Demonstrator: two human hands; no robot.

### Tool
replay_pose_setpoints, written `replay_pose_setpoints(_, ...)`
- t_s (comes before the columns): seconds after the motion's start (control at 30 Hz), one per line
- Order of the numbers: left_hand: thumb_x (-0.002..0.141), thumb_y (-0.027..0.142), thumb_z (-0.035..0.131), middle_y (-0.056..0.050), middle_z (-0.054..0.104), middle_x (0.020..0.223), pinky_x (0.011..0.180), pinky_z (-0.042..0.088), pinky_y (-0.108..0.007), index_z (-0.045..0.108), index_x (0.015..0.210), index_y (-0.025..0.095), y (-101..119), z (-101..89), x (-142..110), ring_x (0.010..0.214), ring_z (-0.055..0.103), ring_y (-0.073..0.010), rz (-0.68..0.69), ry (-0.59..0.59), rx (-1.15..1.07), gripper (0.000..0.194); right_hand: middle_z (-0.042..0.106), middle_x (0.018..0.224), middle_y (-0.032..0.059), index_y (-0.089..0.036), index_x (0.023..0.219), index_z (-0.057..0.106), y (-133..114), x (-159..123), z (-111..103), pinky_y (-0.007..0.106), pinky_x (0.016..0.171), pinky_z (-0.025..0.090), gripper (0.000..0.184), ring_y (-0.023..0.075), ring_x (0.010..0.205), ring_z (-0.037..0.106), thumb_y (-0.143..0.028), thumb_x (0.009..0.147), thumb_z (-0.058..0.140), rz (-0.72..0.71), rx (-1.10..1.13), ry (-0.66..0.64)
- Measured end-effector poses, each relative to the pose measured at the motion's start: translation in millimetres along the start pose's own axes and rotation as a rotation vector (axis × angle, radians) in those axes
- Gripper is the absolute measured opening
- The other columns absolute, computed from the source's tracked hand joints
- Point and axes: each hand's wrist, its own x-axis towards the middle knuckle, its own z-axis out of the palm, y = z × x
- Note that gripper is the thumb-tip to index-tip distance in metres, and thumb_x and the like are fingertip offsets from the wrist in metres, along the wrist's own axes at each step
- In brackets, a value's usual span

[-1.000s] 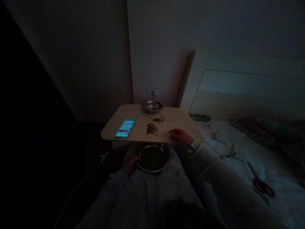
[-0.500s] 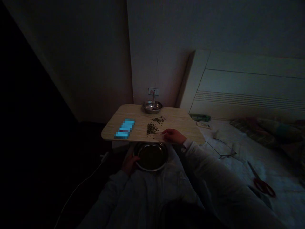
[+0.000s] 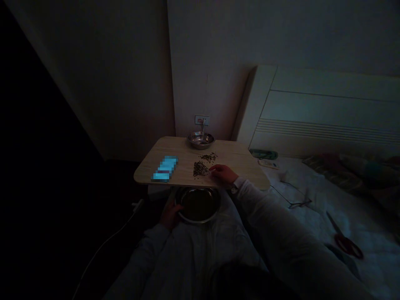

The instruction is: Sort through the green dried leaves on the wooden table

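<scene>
A wide metal bowl (image 3: 200,221) rests on my lap, just under the table's front edge, with dark contents whose kind the dim light hides. My left hand (image 3: 171,214) is closed on the bowl's left rim, thumb over the edge. Over the small table, my right hand (image 3: 224,174) has its fingers drawn together at the right side of a pile of small dark grains (image 3: 200,168). Whatever those fingertips hold is too small and dark to make out. Behind the pile lies a looser scatter of grains (image 3: 208,157).
A second metal bowl (image 3: 200,141) stands at the back of the wooden table (image 3: 240,156). A lit phone (image 3: 165,168) lies on its left. To the right, a bed (image 3: 315,179) holds glasses (image 3: 300,204) and red-handled scissors (image 3: 346,243). A white cable (image 3: 106,241) runs along the left.
My right hand has moved a little left, closer to the grain pile. The left hand and the bowl on my lap stay in place.
</scene>
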Motion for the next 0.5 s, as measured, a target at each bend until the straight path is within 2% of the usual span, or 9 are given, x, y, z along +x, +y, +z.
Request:
replay_pose_setpoints(0.13,0.043,0.019,0.069,-0.008,0.07,0.07,0.07,0.054,-0.036,0.064,0.076,0.017,-2.7,-1.7,2.4,0.094,0.068,-0.0349,-0.037,0.024,-0.004,0.033,0.064,0.063,-0.0016,-0.014,0.093,0.07,-5.5,0.7,3.9,0.019,0.058,0.044,0.022,0.0089,0.057,0.055,-0.007,0.078,0.055,0.012,-0.05,-0.005)
replay_pose_setpoints(0.27,0.044,0.021,0.07,-0.007,0.071,0.07,0.067,0.053,-0.035,0.066,0.078,0.017,-3.2,-2.5,2.9,0.088,0.069,-0.0326,-0.02,0.025,0.003,0.034,0.062,0.061,-0.0026,-0.014,0.091,0.07,-9.1,-0.7,2.4,0.018,0.06,0.045,0.02,0.0086,0.058,0.055,-0.007,0.079,0.055,-0.003,-0.08,0.008)
replay_pose_setpoints(0.4,0.042,0.021,0.071,-0.005,0.072,0.071,0.065,0.052,-0.033,0.067,0.078,0.017,-2.8,-3.6,2.7,0.081,0.069,-0.0288,0.013,-0.006,-0.003,0.036,0.066,0.066,-0.0004,-0.013,0.089,0.069,-13.0,-9.9,-2.3,0.021,0.067,0.048,0.019,0.0102,0.062,0.059,-0.006,0.078,0.056,-0.008,-0.046,-0.005)
replay_pose_setpoints(0.5,0.042,0.022,0.071,-0.006,0.072,0.071,0.064,0.051,-0.033,0.067,0.076,0.017,-3.0,-4.1,3.4,0.083,0.069,-0.0304,-0.003,-0.001,0.002,0.034,0.068,0.069,0.0008,-0.012,0.095,0.069,-12.0,-20.1,-3.2,0.023,0.069,0.049,0.024,0.0114,0.063,0.06,-0.007,0.077,0.055,-0.005,-0.029,-0.046)
